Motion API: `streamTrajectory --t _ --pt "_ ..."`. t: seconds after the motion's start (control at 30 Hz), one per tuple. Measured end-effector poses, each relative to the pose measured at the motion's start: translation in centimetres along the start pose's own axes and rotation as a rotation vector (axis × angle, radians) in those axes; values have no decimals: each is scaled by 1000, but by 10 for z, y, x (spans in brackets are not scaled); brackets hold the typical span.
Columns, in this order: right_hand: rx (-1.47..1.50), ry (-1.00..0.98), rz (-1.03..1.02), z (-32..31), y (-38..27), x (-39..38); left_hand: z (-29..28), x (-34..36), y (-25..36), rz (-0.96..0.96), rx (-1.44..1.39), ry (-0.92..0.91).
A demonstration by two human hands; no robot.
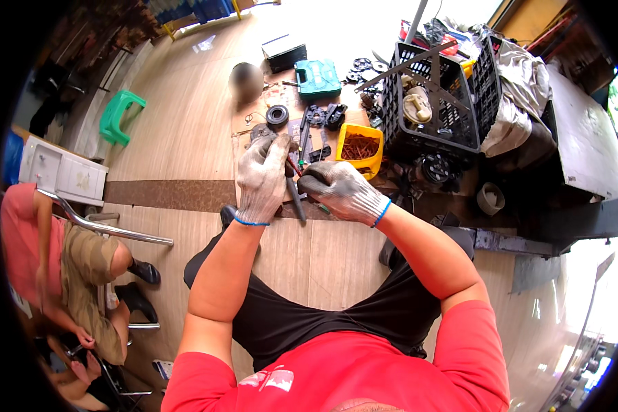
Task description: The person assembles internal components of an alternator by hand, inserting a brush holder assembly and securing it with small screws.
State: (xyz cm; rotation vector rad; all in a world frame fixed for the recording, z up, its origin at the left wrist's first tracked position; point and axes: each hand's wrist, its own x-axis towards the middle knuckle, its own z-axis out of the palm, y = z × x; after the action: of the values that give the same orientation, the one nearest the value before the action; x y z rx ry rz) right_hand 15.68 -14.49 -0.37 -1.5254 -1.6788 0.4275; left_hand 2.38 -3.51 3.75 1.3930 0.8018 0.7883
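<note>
Both my hands wear grey-white work gloves with dark smudges and blue cuff edging. My left hand (261, 180) is closed, its fingers curled around a small part mostly hidden by the glove. Close beside it, my right hand (345, 191) is closed too, thumb and fingers pinched near a thin red piece (294, 167) in the gap between the hands. What each hand grips is too small and covered to name. Below that gap a long dark bar (296, 203) slants down toward the floor. Just beyond my left hand lies a grey round part (260, 131).
A yellow container (361, 147) of rusty brown pieces stands right of my hands. Beyond lie a black ring (277, 115), a teal tool case (318, 78) and loose dark parts. A black crate (429, 103) is at right. A green stool (121, 118) and a seated person (82, 254) are at left.
</note>
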Motion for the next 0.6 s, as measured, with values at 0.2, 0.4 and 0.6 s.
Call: streamTrajectory --t 0.2,0.4,0.6 --pt "21 -21 106 6 -8 2 -1 3 -14 67 50 16" --pt "-51 44 94 4 -6 0 -7 7 -9 23 123 -92" --pt "-69 38 142 2 -4 -1 -8 6 -10 18 150 -129"
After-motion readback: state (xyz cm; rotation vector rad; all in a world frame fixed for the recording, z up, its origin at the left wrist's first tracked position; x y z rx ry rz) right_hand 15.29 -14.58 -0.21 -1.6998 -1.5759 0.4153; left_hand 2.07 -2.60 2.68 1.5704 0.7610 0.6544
